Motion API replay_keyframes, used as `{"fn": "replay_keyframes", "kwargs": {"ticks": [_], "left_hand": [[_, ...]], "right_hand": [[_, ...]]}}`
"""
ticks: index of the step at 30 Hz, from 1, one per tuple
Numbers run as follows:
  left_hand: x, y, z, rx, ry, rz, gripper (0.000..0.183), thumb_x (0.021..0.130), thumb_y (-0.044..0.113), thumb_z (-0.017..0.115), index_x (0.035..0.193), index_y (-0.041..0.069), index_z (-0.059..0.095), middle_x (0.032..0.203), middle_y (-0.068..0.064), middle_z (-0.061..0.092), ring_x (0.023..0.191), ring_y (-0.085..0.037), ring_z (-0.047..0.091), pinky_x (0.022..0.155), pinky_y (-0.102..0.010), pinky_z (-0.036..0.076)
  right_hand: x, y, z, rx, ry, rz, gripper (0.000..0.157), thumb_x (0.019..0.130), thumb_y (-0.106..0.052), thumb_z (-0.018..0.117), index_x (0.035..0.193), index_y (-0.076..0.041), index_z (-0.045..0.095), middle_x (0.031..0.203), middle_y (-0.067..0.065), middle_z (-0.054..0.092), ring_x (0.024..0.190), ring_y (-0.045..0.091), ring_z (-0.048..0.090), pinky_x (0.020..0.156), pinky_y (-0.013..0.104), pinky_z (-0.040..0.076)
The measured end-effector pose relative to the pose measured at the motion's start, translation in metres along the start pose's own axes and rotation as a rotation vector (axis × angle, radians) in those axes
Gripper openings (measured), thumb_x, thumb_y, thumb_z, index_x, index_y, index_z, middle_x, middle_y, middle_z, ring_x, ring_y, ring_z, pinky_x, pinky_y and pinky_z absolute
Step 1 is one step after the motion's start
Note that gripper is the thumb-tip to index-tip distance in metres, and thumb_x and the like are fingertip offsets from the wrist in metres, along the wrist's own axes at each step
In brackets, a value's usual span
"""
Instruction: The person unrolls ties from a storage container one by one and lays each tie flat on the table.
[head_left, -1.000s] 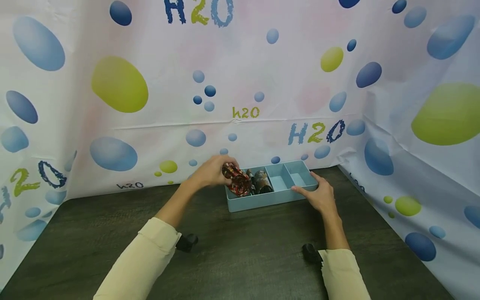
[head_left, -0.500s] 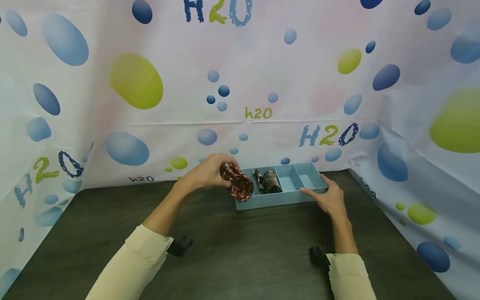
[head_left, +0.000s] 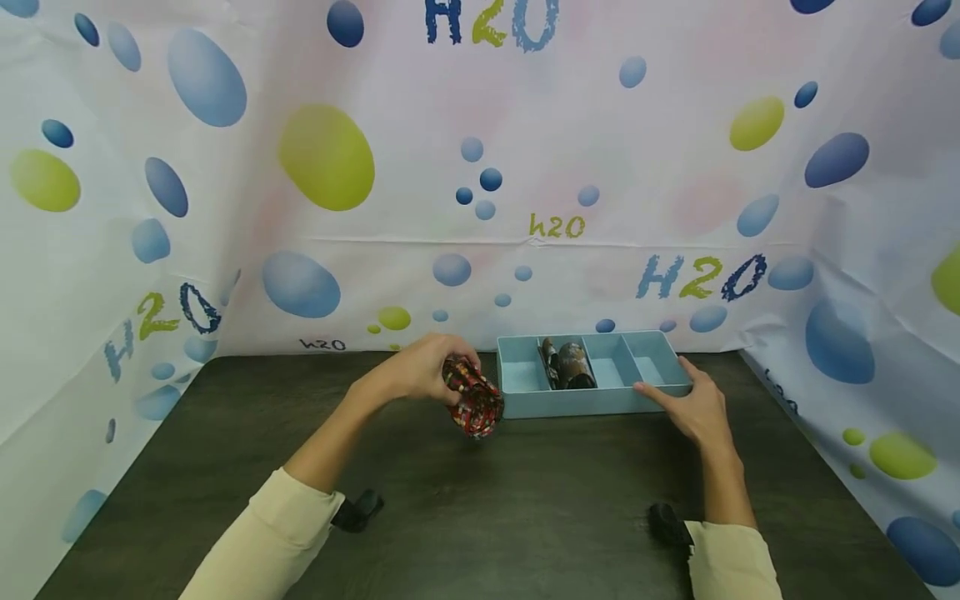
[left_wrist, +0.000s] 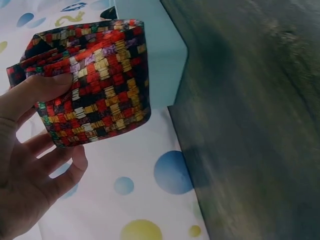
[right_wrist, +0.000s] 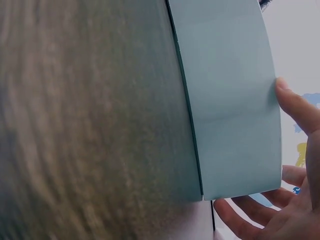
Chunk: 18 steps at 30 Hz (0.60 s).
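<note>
My left hand pinches a rolled cloth with a red, yellow and black checked weave, just off the left end of a pale blue divided box. In the left wrist view the thumb presses on the near face of the cloth, and the other fingers lie behind and below it. My right hand grips the box's right end, its thumb on the front rim and its fingers round the end wall. One compartment of the box holds a dark patterned roll beside a slimmer dark folded piece.
The box stands near the back edge of a dark wood table. Behind and at both sides hangs a white sheet printed with blue and green drops. A black strap piece shows at the left cuff, another at the right.
The left hand has carried the rolled cloth from over the box's left compartment out past its left end and lower. The right hand keeps its hold. The head view has turned left.
</note>
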<state>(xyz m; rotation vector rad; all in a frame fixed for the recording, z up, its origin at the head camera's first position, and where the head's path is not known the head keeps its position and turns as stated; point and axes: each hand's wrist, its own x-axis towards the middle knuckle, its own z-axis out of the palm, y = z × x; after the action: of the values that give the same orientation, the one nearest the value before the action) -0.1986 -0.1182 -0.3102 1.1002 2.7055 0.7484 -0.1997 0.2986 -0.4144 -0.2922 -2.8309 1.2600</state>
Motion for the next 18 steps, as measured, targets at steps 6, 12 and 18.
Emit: {"fn": "replay_keyframes", "kwargs": {"ticks": [6,12,18], "left_hand": [[-0.017,-0.004,0.004,0.008,-0.108,-0.046,0.04,0.082,0.005,0.086,0.119,0.006,0.071,0.117,-0.006,0.069,0.099,-0.016,0.063,0.082,-0.033,0.055],[-0.031,-0.006,0.006,-0.007,-0.201,-0.121,0.043,0.083,0.005,0.086,0.123,0.006,0.071,0.12,-0.005,0.069,0.099,-0.015,0.063,0.083,-0.031,0.056],[-0.035,-0.004,0.01,-0.037,-0.31,-0.189,0.053,0.084,0.004,0.086,0.133,0.002,0.066,0.131,-0.011,0.063,0.116,-0.026,0.061,0.094,-0.039,0.055]], "right_hand": [[-0.001,-0.003,-0.002,-0.015,-0.016,0.023,0.113,0.091,-0.054,0.073,0.165,0.001,0.006,0.165,0.038,0.009,0.148,0.059,0.018,0.116,0.076,0.021],[0.001,-0.005,0.001,-0.033,-0.031,0.029,0.113,0.092,-0.055,0.071,0.165,0.0,0.005,0.165,0.038,0.009,0.148,0.06,0.018,0.115,0.076,0.021],[-0.001,-0.005,-0.002,-0.059,-0.037,0.04,0.113,0.092,-0.055,0.07,0.164,0.001,0.004,0.164,0.039,0.008,0.148,0.061,0.017,0.115,0.076,0.021]]}}
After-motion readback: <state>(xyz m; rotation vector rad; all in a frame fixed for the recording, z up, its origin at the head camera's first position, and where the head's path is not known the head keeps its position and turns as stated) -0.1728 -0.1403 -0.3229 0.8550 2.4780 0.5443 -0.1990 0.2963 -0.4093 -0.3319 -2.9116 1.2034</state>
